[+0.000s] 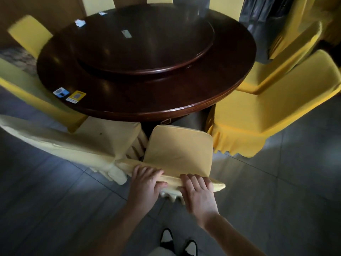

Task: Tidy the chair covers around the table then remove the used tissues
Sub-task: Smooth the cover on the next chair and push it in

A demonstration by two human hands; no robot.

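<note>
Nearby, left hand point(145, 183), right hand point(198, 191) gripping chair cover point(177, 150), round table point(147, 100) ahead

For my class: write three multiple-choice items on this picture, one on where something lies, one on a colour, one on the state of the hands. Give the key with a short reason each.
1. Where do the blue and yellow stickers lie?
A. on the floor
B. on the table's near left edge
C. on a chair seat

2. What colour is the chair cover being handled?
A. pale yellow
B. red
C. white

3. What are the hands doing?
A. hanging idle
B. both gripping the chair's top edge
C. only one touching the chair

Key: 1 B, they sit on the dark wood rim. 2 A, the fabric is pale yellow. 3 B, left hand and right hand curl over the covered edge.
</note>
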